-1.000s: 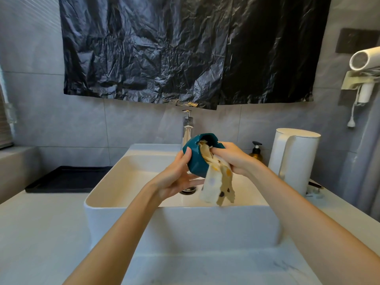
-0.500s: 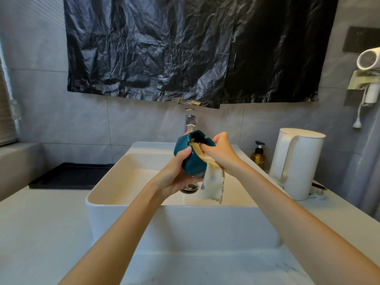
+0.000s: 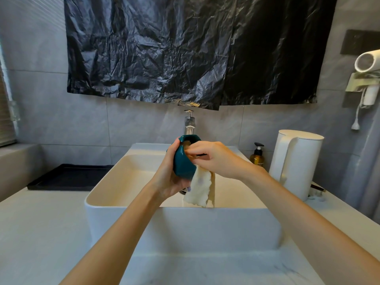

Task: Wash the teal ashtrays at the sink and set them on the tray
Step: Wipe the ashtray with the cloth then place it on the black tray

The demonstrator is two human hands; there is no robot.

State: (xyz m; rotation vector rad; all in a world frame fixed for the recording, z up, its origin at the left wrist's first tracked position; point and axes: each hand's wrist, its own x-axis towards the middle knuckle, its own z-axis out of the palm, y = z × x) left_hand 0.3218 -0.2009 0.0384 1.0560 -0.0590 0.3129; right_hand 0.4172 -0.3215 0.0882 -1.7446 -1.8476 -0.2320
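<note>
One black tray (image 3: 67, 178) lies on the counter (image 3: 41, 223) at far left, just beside the white sink (image 3: 185, 225). Over the basin, in front of the faucet (image 3: 189, 124), the left grip (image 3: 170, 177) curls round a teal ashtray (image 3: 183, 165), holding it on its side with the opening facing right. The right grip (image 3: 213, 159) pinches a pale cloth (image 3: 200, 190) and presses it into that opening; the cloth's loose end hangs below both hands. Right of the sink stand an amber pump bottle (image 3: 257, 156) and a white kettle (image 3: 296, 165). A white dryer (image 3: 368, 60) sits in a wall holder at far right.
</note>
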